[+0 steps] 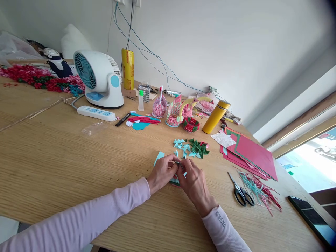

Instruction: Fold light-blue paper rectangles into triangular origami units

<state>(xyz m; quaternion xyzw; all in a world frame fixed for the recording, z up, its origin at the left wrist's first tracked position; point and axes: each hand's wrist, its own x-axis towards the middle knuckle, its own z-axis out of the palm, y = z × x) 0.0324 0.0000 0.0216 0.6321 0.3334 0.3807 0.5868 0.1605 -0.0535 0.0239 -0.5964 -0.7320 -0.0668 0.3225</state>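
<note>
My left hand [164, 172] and my right hand [193, 180] meet over the table, fingertips pinched together on a small piece of folded paper [179, 163], mostly hidden by the fingers. Below them, partly covered by my hands, lies a small stack of light blue and green paper [174, 181]. A light blue paper strip [159, 157] lies just beyond my left hand. Past my fingers are loose folded triangles, light blue ones [184, 147] on the left and dark green ones [199, 148] on the right.
Black-handled scissors [243, 196] lie right of my hands beside thin paper offcuts [258, 190]. Coloured sheets [253, 154], a phone [311, 218] and a yellow bottle [215, 117] are on the right. Behind stand folded-paper swans [175, 112]; a white fan [101, 78] and power strip [96, 113] are left.
</note>
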